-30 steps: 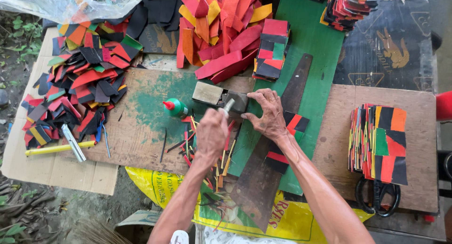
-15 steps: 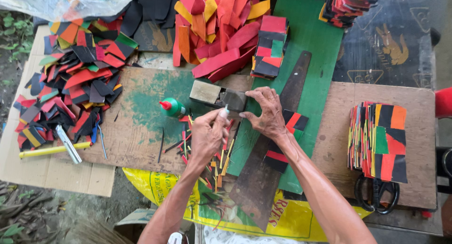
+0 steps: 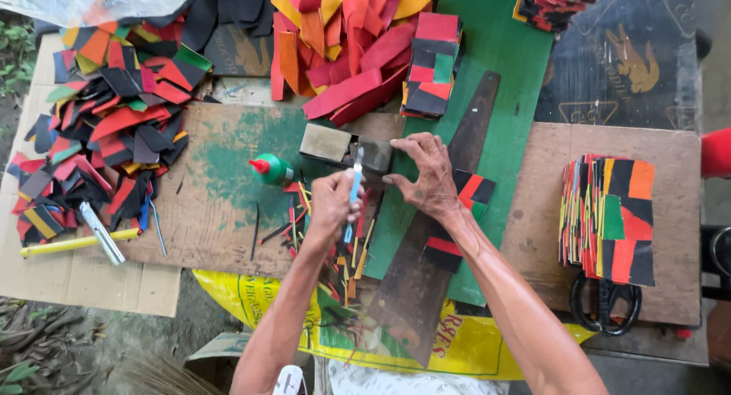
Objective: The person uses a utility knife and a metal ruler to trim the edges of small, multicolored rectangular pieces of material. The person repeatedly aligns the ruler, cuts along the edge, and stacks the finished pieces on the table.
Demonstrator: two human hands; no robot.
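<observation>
My left hand [image 3: 332,201] grips a thin light-blue cutter [image 3: 354,183] with its blade tip pointing up at a small dark block [image 3: 373,156]. My right hand [image 3: 428,175] presses down on a long dark wedge-shaped board [image 3: 415,284] and on patchwork pieces of red, black and green [image 3: 466,193], its fingertips touching the dark block. A tan block [image 3: 325,142] lies just left of that block. Thin coloured offcut strips [image 3: 301,216] lie under my left hand, and a green glue bottle with a red cap [image 3: 269,169] stands to their left.
Loose red, black, orange and green scraps [image 3: 114,128] are heaped at the left, larger red and orange pieces [image 3: 343,52] at the top. A finished patchwork stack [image 3: 608,220] sits at the right above black scissors [image 3: 605,307]. A yellow pencil [image 3: 72,244] and a metal tool [image 3: 101,233] lie at the left.
My left hand has drawn the cutter slightly down and toward me along the edge beside the dark block. My right hand stays pressed in place.
</observation>
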